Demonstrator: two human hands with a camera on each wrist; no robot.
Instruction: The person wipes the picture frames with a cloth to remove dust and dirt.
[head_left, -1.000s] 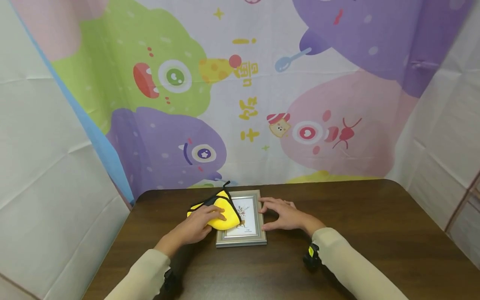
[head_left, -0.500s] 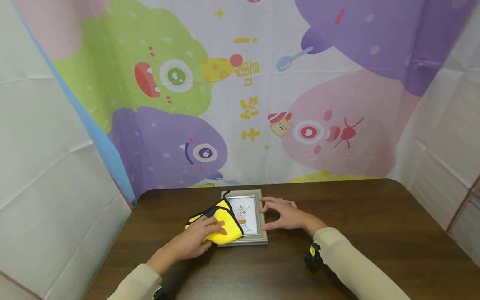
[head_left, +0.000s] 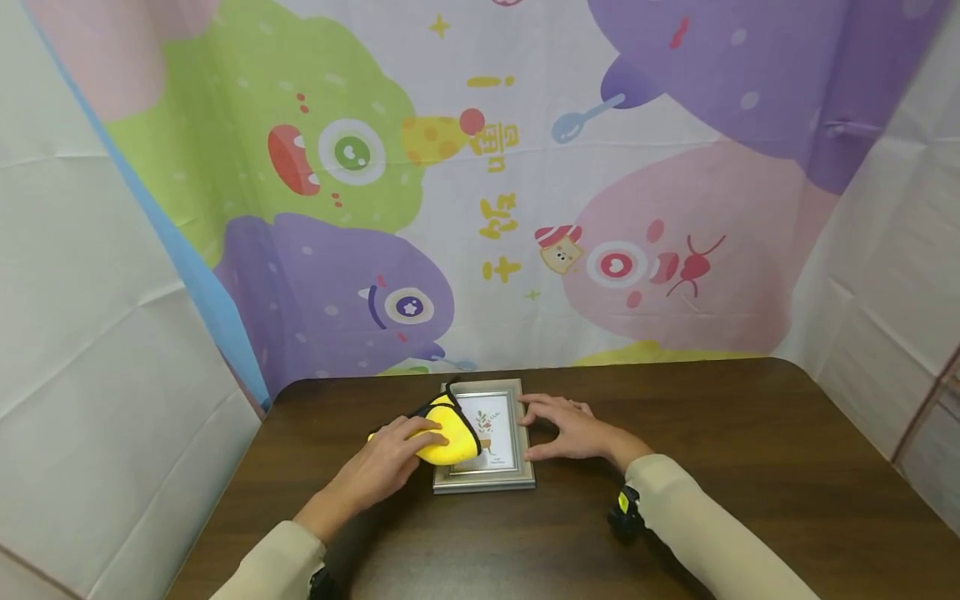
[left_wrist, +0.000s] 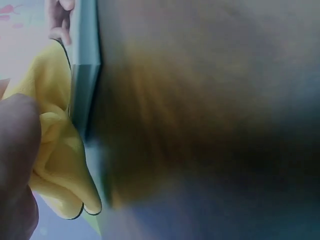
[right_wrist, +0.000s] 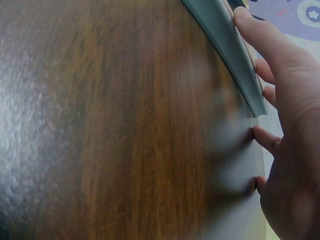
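A picture frame (head_left: 480, 483) with a silver-grey border and a potted-plant print lies flat on the dark wooden table. My left hand (head_left: 382, 458) grips a yellow cloth (head_left: 455, 437) with black edging, bunched over the left part of the frame. In the left wrist view the cloth (left_wrist: 57, 145) hangs in folds past the frame's side (left_wrist: 86, 55). Along the frame's right edge my right hand (head_left: 573, 429) rests its thumb and fingertips, fingers bent loosely and spread. The right wrist view has the thumb at the frame's edge (right_wrist: 227, 42).
The wooden table (head_left: 712, 467) carries the frame near its far edge. Behind it hangs a printed cartoon curtain (head_left: 517, 325), with pale panels (head_left: 97, 333) on both sides. Black wrist devices (head_left: 625, 517) sit at the sleeves.
My left hand has moved the cloth over the frame, down toward the near edge and then back up, bunching it more. My right hand stays at the right edge.
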